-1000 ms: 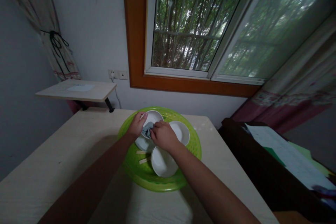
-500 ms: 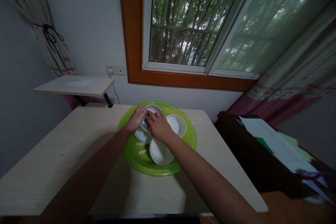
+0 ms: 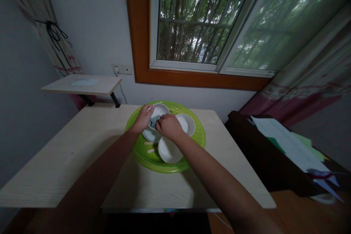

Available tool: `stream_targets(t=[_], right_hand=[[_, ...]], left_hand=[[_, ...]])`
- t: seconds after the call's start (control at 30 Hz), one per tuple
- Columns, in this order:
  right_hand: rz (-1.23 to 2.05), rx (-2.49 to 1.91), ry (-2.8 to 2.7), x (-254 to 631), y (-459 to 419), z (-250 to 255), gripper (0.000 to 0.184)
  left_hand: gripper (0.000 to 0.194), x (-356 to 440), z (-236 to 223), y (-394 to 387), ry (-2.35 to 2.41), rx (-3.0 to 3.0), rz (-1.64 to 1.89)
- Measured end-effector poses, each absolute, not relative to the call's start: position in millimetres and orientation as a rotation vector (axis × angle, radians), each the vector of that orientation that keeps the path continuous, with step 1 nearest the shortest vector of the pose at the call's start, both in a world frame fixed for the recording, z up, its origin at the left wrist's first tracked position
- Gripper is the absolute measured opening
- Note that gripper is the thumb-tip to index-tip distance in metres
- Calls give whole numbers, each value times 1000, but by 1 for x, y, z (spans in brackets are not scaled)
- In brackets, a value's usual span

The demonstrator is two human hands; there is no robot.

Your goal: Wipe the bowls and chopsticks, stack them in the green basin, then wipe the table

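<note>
My left hand (image 3: 143, 117) grips the left rim of a white bowl (image 3: 161, 109), which is tilted above the green basket. With its fingers bunched, my right hand (image 3: 169, 125) holds a grey-blue patterned cloth (image 3: 154, 120) against the inside of that bowl. Below it, a white dish (image 3: 150, 136) is partly covered. Two more white bowls lie in the basket, one bowl (image 3: 187, 124) right of my right hand and one bowl (image 3: 169, 152) nearer to me. Chopsticks (image 3: 151, 150) poke out from beside the nearer bowl.
The round green plastic basket (image 3: 164, 168) stands on a pale wooden table (image 3: 109, 175). A small raised shelf (image 3: 101, 87) with a paper is at the back left. To the right is a dark piece of furniture (image 3: 252, 153) bearing papers. A window is behind.
My right hand has shifted slightly right and its fingers have curled in, so more of the cloth and bowl shows. My left hand stays on the rim. The view has tilted slightly.
</note>
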State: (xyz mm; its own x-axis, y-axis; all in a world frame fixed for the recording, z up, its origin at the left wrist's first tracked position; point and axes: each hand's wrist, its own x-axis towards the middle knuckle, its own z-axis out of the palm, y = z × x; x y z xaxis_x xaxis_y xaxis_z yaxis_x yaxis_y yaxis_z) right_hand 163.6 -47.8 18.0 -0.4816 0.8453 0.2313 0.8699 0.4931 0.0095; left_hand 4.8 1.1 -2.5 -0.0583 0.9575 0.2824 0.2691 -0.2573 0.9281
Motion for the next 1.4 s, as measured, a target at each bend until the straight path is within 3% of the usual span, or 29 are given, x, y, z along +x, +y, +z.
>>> stream_targets(t=[0.2,0.37,1.03,1.4], right_hand=[[278,-1028,-2454,167,-36,7,30],[421,-925,-2355,167,-34,2,32],[-288,-1463,-2570,177,-31,16,22],[-314,-1435,-2535,171,-40,14,30]], left_hand=[[21,5,-2,2,1323,1615,1368],[23,3,-4,4,1313,1612,1387],[22,6,-4,4,1352,1583,1358],[25,5,-8,8,1346,1585,1369]])
